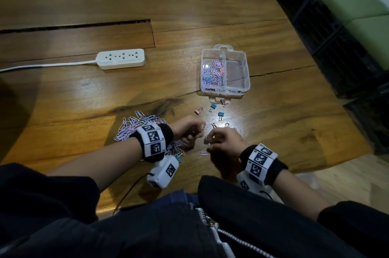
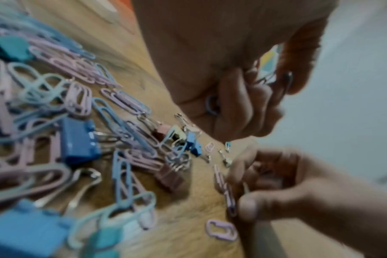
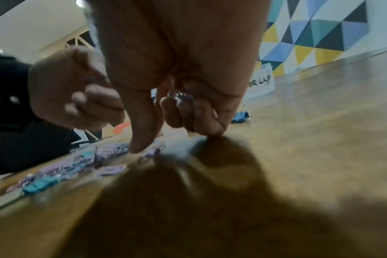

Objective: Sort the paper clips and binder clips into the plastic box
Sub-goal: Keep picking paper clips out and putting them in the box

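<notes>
The clear two-compartment plastic box (image 1: 245, 68) holds pastel paper clips (image 1: 212, 71) in its left half; the right half looks bare. My left hand (image 1: 190, 131) is curled round a few paper clips (image 2: 211, 104), just right of the mixed pile (image 1: 134, 126). My right hand (image 1: 219, 142) pinches pink paper clips (image 2: 229, 193) close to the table, thumb pointing down in the right wrist view. Several pink and blue binder clips (image 1: 213, 106) lie loose between my hands and the box. More blue binder clips (image 2: 77, 141) sit in the pile.
A white power strip (image 1: 121, 59) with its cable lies at the left rear. A slot (image 1: 84, 25) cuts the wooden table behind it. The table edge runs along the right, with a dark floor beyond. A single paper clip (image 1: 203, 153) lies below my right hand.
</notes>
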Motion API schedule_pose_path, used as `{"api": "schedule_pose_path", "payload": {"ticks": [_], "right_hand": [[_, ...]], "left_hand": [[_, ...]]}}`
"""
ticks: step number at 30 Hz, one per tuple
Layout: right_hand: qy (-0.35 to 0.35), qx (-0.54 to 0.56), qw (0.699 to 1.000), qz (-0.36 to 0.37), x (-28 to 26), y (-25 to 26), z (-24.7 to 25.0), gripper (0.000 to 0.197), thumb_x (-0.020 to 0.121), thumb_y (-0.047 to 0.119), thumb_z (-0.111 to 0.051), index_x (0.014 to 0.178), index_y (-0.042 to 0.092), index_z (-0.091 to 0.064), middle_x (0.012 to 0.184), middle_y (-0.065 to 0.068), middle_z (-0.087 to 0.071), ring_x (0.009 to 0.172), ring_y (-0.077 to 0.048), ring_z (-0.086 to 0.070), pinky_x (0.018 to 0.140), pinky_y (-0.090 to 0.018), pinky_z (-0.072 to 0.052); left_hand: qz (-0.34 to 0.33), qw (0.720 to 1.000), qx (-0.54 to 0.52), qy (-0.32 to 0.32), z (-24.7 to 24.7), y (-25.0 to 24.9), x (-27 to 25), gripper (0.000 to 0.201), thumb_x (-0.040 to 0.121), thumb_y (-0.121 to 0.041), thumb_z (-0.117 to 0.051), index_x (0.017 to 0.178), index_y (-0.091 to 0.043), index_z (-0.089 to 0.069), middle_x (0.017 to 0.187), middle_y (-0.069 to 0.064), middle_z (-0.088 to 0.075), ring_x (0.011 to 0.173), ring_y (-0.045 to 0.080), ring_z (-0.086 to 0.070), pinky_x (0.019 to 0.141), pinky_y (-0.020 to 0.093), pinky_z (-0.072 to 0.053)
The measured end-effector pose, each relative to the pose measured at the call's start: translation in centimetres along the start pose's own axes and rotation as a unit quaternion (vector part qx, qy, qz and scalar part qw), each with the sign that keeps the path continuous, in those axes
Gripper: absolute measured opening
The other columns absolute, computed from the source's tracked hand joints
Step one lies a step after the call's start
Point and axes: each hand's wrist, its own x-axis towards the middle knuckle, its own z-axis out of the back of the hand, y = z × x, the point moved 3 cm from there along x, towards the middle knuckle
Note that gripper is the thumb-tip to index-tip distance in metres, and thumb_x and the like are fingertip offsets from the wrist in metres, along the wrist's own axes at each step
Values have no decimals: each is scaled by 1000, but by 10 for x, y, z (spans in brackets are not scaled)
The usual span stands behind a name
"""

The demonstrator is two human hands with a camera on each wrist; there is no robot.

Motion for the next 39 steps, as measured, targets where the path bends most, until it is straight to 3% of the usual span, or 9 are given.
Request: {"api": "schedule_pose_path", "payload": {"ticks": [6, 9, 16, 20, 23, 26, 31, 34, 39], "right_hand": [[-34, -84, 995, 38, -3, -5, -2, 7, 78, 9, -66, 84, 12, -63, 90, -3, -67, 82, -14, -61, 79, -28, -47], [-20, -171, 984, 48, -5, -4, -4, 8, 83, 16, -60, 89, 11, -58, 95, -4, -57, 86, -15, -50, 78, -26, -40], [-74, 232, 970, 5, -12, -4, 16, 23, 83, -3, -56, 72, 16, -48, 70, 2, -49, 62, -8, -48, 58, -11, -42], [-34, 365, 930, -30, -9, -5, 22, 28, 85, -9, -44, 86, 14, -58, 68, 0, -53, 51, -6, -49, 49, -20, -34], [-40, 394, 916, -69, -10, -4, 25, 31, 84, -10, -37, 73, 10, -57, 61, -1, -50, 54, -11, -41, 47, -18, -33], [-57, 310, 947, -62, -14, 0, 26, 29, 85, -5, -42, 64, 10, -54, 57, 3, -52, 53, -11, -42, 40, -11, -38], [-27, 36, 999, -9, -10, 1, 13, 13, 79, 9, -65, 86, 19, -62, 85, 5, -65, 84, -11, -62, 80, -26, -49], [-71, -161, 984, 30, -13, 4, 12, 18, 80, 23, -65, 97, 26, -63, 84, 8, -62, 81, -11, -57, 65, -19, -39], [-60, -276, 956, 79, -19, 2, 3, 26, 84, 6, -50, 108, 13, -57, 107, -5, -60, 101, -22, -55, 85, -29, -45]], "left_hand": [[8, 999, -6, -47, 6, -7, 0, 32, 76, 10, -38, 55, -14, -40, 48, -1, -50, 27, 4, -36, 30, 8, -24], [38, 984, 166, -40, -4, -1, 3, 25, 87, -4, -46, 65, -16, -45, 61, -2, -47, 46, 7, -45, 40, 14, -33], [-14, 773, 633, -41, -25, 7, 5, 24, 77, -41, -67, 81, -21, -54, 80, -2, -56, 78, 14, -51, 63, 26, -38], [7, 728, 686, 7, -27, 11, 8, 25, 89, -37, -52, 91, -13, -59, 85, 3, -55, 81, 18, -53, 69, 27, -44], [4, 720, 693, 27, -27, 12, 9, 18, 92, -30, -46, 83, -16, -53, 80, 2, -50, 74, 18, -50, 67, 28, -47], [-29, 763, 646, -13, -23, 6, 9, 19, 89, -29, -46, 78, -15, -51, 71, 0, -48, 68, 17, -48, 58, 26, -43], [-31, 946, 275, -166, 7, -21, 10, 37, 85, -2, -44, 51, -15, -35, 53, -1, -33, 48, 11, -29, 46, 19, -26], [-10, 976, 129, -173, 11, -30, 12, 35, 85, 4, -35, 55, -13, -37, 52, 2, -34, 40, 11, -32, 38, 15, -25], [17, 980, 115, -164, 4, -20, 29, 17, 76, -4, -39, 61, -11, -46, 54, 7, -42, 46, 19, -39, 45, 25, -30]]}}
